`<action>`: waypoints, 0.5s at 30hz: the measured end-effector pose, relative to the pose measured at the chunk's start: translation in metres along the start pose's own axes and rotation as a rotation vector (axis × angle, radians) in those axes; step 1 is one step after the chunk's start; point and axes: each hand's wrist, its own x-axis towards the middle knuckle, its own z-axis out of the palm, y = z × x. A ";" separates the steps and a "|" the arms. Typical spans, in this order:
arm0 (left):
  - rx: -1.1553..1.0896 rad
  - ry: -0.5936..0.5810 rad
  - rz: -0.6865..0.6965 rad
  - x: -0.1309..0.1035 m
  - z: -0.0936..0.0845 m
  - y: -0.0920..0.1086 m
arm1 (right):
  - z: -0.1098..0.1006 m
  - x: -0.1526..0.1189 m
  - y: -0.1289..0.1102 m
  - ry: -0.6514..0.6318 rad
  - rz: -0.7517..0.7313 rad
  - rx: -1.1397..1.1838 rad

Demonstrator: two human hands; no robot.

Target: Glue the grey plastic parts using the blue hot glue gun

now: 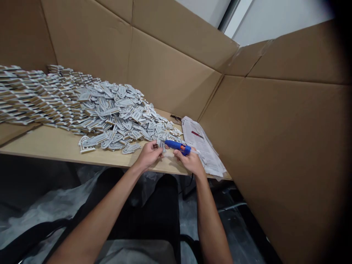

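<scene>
My right hand (189, 159) is wrapped round a blue glue gun (177, 146) with an orange part, its tip pointing left. A whitish glue stick shows at its rear end. My left hand (150, 154) pinches a small grey-white piece (161, 146) right at the gun's tip; whether the tip touches it I cannot tell. Behind and left of my hands lies a loose heap of similar grey-white pieces (123, 110), reaching close to my left fingers. One piece (86, 145) at the heap's front left shows a different, patterned face.
Stacked pieces (33, 97) fill the table's left side. On the right, newspaper sheets (202, 145) carry a red-handled tool (197, 134). Cardboard walls (176, 84) rise behind and to the right. The wooden table (55, 146) ends just in front of my hands, above my legs.
</scene>
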 end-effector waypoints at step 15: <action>0.119 -0.002 0.076 0.001 -0.004 -0.005 | -0.004 0.002 -0.014 0.007 -0.054 -0.119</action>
